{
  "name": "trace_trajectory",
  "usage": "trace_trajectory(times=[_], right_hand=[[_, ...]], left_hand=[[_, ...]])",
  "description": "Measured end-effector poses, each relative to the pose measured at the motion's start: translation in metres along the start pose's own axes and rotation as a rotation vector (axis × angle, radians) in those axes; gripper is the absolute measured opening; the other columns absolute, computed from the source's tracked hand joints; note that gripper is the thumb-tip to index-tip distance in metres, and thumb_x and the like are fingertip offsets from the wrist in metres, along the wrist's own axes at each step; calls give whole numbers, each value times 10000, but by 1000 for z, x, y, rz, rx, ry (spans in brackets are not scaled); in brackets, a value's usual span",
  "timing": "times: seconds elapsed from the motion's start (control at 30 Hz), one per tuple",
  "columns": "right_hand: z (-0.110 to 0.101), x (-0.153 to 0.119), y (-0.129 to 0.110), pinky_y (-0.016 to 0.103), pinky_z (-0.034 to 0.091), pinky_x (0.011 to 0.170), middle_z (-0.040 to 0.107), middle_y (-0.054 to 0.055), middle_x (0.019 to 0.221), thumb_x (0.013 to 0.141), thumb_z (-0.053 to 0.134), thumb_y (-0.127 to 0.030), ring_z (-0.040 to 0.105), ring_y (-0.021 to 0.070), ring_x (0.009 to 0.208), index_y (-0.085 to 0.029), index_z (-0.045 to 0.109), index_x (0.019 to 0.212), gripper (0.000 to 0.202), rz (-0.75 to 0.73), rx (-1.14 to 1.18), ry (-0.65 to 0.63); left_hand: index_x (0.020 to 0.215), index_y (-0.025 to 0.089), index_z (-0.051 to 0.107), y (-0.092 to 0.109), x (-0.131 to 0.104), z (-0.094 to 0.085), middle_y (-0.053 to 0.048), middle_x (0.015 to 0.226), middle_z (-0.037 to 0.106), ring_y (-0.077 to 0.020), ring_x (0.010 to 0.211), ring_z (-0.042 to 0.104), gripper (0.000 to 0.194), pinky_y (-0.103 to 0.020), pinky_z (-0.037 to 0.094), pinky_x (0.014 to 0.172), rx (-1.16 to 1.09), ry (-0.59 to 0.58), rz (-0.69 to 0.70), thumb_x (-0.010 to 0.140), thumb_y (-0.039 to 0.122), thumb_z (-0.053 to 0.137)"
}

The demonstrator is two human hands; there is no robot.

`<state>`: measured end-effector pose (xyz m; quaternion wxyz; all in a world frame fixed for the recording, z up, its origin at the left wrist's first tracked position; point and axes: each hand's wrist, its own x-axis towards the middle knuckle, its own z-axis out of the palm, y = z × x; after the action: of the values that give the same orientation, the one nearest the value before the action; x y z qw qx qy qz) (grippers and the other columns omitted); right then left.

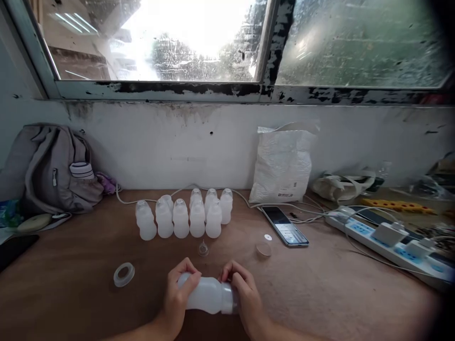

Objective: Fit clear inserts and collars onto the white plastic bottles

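Note:
A frosted white bottle [208, 296] lies on its side between my hands, low over the near part of the table. My left hand [179, 296] is wrapped round its base end. At the clear capped end on the right, my right hand [245, 293] has its fingers closed on the bottle. A clear nipple [203, 249] stands on the table beyond the bottle. To the left lies a translucent ring [124, 274]. A clear dome cap [263, 250] and a small white disc [268, 237] lie to the right.
Several capped white bottles [181, 220] stand in a group farther back. A phone [285, 226], a white plastic bag [282, 163] and a power strip [387, 241] with cables are on the right. A grey backpack [46, 166] sits at the far left.

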<state>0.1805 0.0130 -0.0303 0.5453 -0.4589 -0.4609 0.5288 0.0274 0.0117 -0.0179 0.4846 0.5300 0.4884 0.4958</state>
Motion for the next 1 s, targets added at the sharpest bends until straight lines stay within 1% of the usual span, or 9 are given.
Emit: trace_trajectory(times=[0.2,0.47,0.6,0.73,0.8,0.87,0.93,1.0], right_hand=[[-3,-3,-2,234,334,554,477,10,588,656,385,-220,423,141,577,-185,459,569,119,-64,-83,-50],[-2,-4,-2,241,338,560,492,18,583,665,385,-243,437,150,577,-184,484,557,158,-100,-128,-54],[-2,-2,1,250,341,564,499,19,564,666,389,-239,448,156,572,-181,485,543,166,-127,-128,-25],[1,-2,0,250,335,550,505,18,541,645,395,-226,441,153,554,-181,479,519,158,-126,-140,30],[3,-3,-4,246,333,538,505,14,539,636,398,-212,437,149,548,-180,476,520,143,-112,-134,39],[5,-4,-9,237,334,518,505,6,541,621,410,-195,436,142,541,-178,478,533,112,-72,-121,14],[8,-1,-17,227,343,503,518,-2,556,609,429,-176,452,138,545,-178,498,590,72,-12,-90,-26],[10,4,-29,217,363,505,531,-7,582,619,455,-175,479,137,570,-178,516,653,70,11,-63,-54]], left_hand=[[566,188,419,0,-1,-3,17,557,388,-122,539,364,281,-215,295,498,59,-59,24,720,402,515],[568,192,440,9,-8,-3,7,575,409,-132,547,380,272,-225,311,532,132,-36,122,729,403,500],[553,187,429,14,-11,-2,11,569,406,-130,548,388,277,-226,315,541,135,2,173,726,392,504],[571,185,434,14,-13,-2,9,587,415,-130,568,397,269,-226,327,553,143,-18,189,740,386,494],[571,183,430,13,-14,-2,10,585,418,-128,569,398,277,-222,333,549,110,-16,164,737,396,495],[565,182,422,11,-17,-3,14,578,421,-125,563,405,289,-216,340,533,56,-5,102,711,414,514],[580,184,426,12,-18,-5,17,578,432,-126,549,423,289,-202,328,473,1,3,-26,681,436,526],[624,190,443,15,-18,-7,17,589,449,-129,536,443,273,-183,293,406,-50,1,-154,673,447,519]])
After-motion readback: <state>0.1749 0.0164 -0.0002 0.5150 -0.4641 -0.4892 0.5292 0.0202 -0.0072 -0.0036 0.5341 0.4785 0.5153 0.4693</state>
